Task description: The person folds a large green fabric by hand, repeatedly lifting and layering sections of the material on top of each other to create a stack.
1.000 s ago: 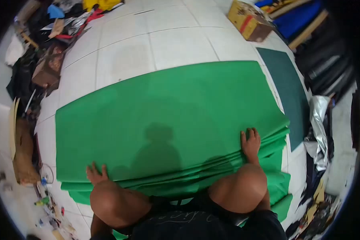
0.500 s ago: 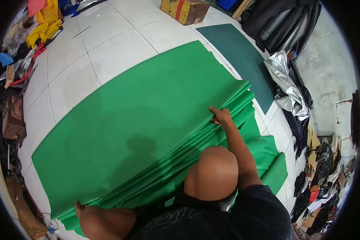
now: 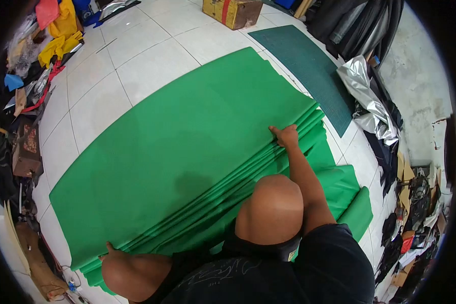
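Observation:
A large green sheet [image 3: 172,137] lies over the tiled floor, smooth in its far part and bunched into long folds nearer my body. My right hand [image 3: 285,136] is at the right end of the folds, its thumb and fingers closed on the gathered material. At the lower left, only a finger or thumb of my left hand [image 3: 109,247] shows on the sheet near its left edge; my knee hides the rest. Between the hands the folds run diagonally, partly behind my other knee.
A dark green cutting mat [image 3: 309,71] lies beyond the sheet's right side. Farther back stands a yellow and brown box [image 3: 231,12]. Silver material [image 3: 367,96] and dark rolls lie at the right, a brown box [image 3: 27,151] and yellow cloth [image 3: 61,45] at the left.
My right hand has shifted slightly up and right along the folds, its fingers drawn closer together. The whole view has shifted a little. The left hand stays near the sheet's left edge.

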Demonstrator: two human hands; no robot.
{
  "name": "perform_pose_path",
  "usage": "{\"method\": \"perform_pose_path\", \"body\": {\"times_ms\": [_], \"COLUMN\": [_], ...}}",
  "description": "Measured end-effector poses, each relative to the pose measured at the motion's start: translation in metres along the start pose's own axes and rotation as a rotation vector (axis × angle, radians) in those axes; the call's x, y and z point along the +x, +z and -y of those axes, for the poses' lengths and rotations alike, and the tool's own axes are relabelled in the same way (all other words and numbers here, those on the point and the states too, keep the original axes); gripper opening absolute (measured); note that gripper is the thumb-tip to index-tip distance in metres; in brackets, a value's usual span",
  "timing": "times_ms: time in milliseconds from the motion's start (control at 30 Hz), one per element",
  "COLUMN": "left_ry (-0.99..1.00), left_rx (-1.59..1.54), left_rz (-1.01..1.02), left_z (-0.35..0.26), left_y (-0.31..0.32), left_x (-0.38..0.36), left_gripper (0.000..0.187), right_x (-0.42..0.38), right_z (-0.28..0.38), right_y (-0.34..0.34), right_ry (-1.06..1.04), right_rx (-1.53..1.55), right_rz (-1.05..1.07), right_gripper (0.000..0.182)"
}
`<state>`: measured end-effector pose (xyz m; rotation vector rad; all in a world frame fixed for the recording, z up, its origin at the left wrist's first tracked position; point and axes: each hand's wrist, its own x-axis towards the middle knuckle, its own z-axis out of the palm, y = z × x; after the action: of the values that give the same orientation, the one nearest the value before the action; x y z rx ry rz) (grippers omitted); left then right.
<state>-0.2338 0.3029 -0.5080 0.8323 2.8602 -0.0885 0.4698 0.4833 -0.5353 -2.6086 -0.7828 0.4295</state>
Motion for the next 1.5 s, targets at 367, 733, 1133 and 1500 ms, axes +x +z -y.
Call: {"method": "perform_pose_path", "body": {"times_ms": [367,733,1133,1500], "left_ry": [0.074,0.085,-0.442,-0.33], "left_rx": [0.319,-0.306,-1.576,-1.381], "left_rz": [0.147,0.552,0.528,0.053], "left_z": [-0.057,-0.033,-0.021,0.001], "left_y": [-0.076,-0.033,-0.002,-0.042], "left_x": [-0.059,-0.038,0.059,0.08], "left_gripper": [0.065,0.068,0.048,0.016], "right_x": [-0.007,0.019,0.01,0.002], "right_z": [0.006,0.125,0.063,0.063], "right_y": [0.012,0.012,0.025,-0.007], "right_ry": [-0.016,0.22,0.19,0.013], "right_rx": [0.571,1.385,1.325,1.197], "right_rz": [0.656,0.668,0.61,0.42], "right_gripper": [0.039,0.026,0.028,0.028]}}
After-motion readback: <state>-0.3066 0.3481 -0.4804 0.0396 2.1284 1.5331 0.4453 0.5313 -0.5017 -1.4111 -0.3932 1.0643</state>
